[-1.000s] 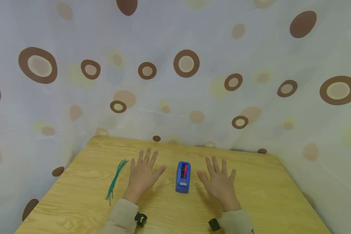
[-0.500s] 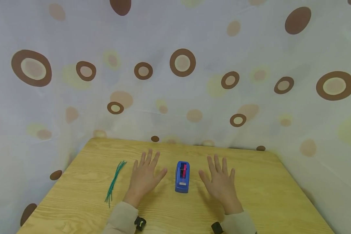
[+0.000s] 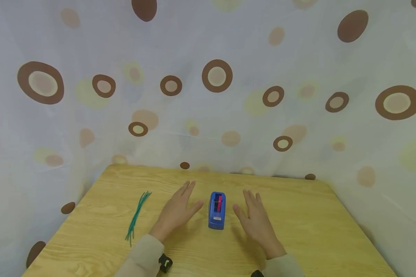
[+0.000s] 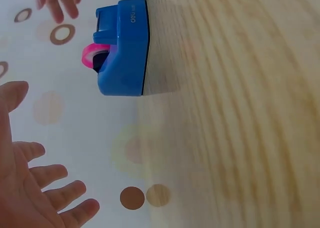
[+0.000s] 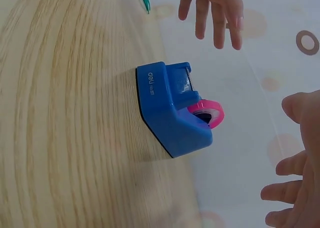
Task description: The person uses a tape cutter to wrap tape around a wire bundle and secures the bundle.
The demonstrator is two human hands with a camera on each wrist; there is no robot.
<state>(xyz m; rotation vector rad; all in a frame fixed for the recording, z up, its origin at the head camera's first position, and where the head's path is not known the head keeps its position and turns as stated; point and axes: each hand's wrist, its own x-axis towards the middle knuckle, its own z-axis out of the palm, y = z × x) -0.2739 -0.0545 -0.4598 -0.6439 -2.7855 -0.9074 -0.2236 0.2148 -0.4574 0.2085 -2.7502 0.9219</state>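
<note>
A blue tape dispenser (image 3: pixel 216 223) with a pink roll of tape (image 5: pixel 214 111) stands on the wooden table (image 3: pixel 308 223), between the two hands. My left hand (image 3: pixel 175 212) is held to its left, fingers extended, with a gap between thumb and dispenser. On the other side my right hand (image 3: pixel 258 223) hovers with its fingers extended and its palm turned inward. Neither hand touches anything. In the left wrist view the dispenser (image 4: pixel 125 53) shows its side, and the left palm (image 4: pixel 17 188) holds nothing.
A bundle of thin green sticks or wires (image 3: pixel 136 215) lies on the table left of the left hand. Behind the table's back edge hangs a pale curtain (image 3: pixel 249 57) with brown circles. Dark wrist cameras, such as the left one (image 3: pixel 165 263), sit at the sleeves.
Both hands have turned from palms down with spread fingers to palms facing inward, fingers closer together. The left hand has shifted slightly right. The dispenser and the green bundle stay in place.
</note>
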